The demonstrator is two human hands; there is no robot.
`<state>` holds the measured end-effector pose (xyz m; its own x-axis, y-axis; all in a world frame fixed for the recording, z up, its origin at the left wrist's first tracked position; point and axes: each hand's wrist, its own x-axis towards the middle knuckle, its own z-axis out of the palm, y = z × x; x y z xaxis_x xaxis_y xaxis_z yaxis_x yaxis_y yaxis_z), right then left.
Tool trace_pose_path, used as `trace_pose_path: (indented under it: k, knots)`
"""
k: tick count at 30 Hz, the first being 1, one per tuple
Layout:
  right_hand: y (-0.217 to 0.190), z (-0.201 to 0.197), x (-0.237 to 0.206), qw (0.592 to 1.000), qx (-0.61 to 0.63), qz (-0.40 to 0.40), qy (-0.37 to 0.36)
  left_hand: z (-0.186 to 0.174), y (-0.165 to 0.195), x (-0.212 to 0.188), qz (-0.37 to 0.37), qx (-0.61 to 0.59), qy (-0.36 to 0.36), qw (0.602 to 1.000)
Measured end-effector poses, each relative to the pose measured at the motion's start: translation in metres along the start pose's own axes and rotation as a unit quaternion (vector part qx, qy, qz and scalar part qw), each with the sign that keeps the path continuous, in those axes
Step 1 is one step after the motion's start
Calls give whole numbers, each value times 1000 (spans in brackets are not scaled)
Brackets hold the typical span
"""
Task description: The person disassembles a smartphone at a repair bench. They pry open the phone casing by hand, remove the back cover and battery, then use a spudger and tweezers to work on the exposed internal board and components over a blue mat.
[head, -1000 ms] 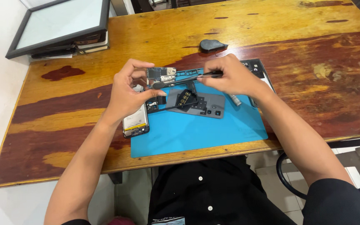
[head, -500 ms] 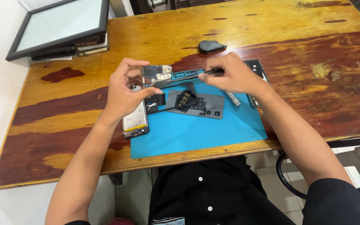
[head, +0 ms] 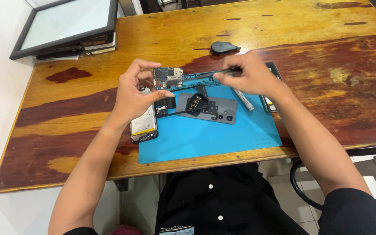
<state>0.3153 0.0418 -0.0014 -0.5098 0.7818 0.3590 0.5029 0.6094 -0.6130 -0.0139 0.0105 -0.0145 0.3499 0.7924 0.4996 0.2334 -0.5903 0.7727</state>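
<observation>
1. Nearest the person, an opened phone (head: 144, 124) lies face down at the left edge of the blue work mat (head: 209, 135), its pale battery showing, half on the mat and half on the wooden table (head: 318, 100).
2. Just beyond it, a grey rear cover panel (head: 212, 109) with a black camera block rests flat on the mat, and a silver pen-shaped tool (head: 243, 99) lies to its right.
3. The left hand (head: 135, 93) pinches a small circuit board (head: 168, 78) between thumb and fingers, holding it above the mat's far edge — a dark green board with silver shields, roughly rectangular.
4. The right hand (head: 249, 76) is closed on dark tweezers (head: 220, 72), whose tips reach left toward the board.
5. Against half a second ago, the board sits a little lower and closer to the right hand; the phone and panel have not shifted.
6. The board's long axis runs left to right, its populated face turned toward the person.
7. Farther off lie a black teardrop-shaped object (head: 223, 47) and — at the far left corner — a black-framed screen panel (head: 66, 26).
</observation>
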Motion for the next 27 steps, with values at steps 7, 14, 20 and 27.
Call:
trace_pose_path:
  k: [7,14,20,27]
  knots:
    - [-4,9,-2,998,-16,-41,52,3,-1,0,8,-22,-3,1000]
    - [-9,8,-2,999,-10,-25,46,1,2,1,-24,-20,5,1000]
    - [-11,10,-2,996,18,-54,61,-1,2,2,-35,-37,10,999]
    - [-15,11,-3,999,20,-26,26,2,2,1,-23,-20,-14,999]
